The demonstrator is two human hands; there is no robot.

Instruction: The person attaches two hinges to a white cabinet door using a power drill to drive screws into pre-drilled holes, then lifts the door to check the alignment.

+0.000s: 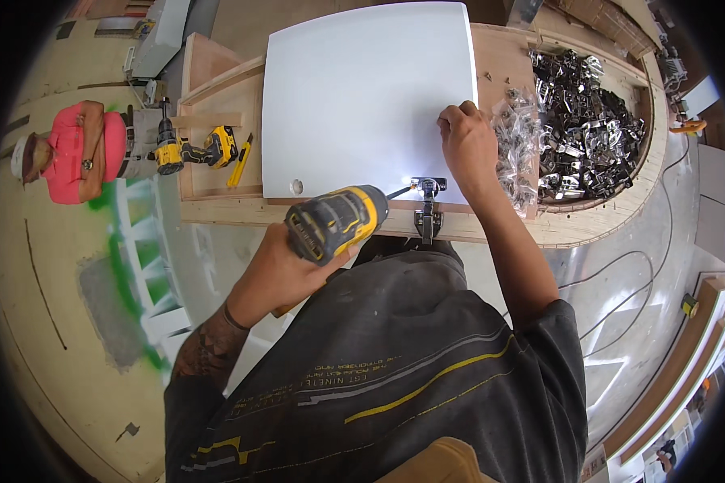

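Observation:
A white cabinet door panel [362,97] lies flat on the wooden bench. My left hand [270,270] is closed around the grip of a yellow and black cordless drill [338,221]. Its bit points right, with the tip at a metal cabinet hinge [428,189] on the panel's near edge. Light shines on the panel beside the hinge, whose arm hangs over the edge toward me. My right hand [469,149] hovers at the panel's right edge, fingers curled together; what they hold, if anything, is hidden. A round cup hole [296,186] shows near the panel's left corner.
Loose metal hinges fill a wooden bin [647,121] at right, beside small clear plastic packets [517,145]. Two more drills [205,151] and a yellow utility knife [241,159] lie left. A person in a pink shirt [72,153] stands far left. A cable [660,233] trails right.

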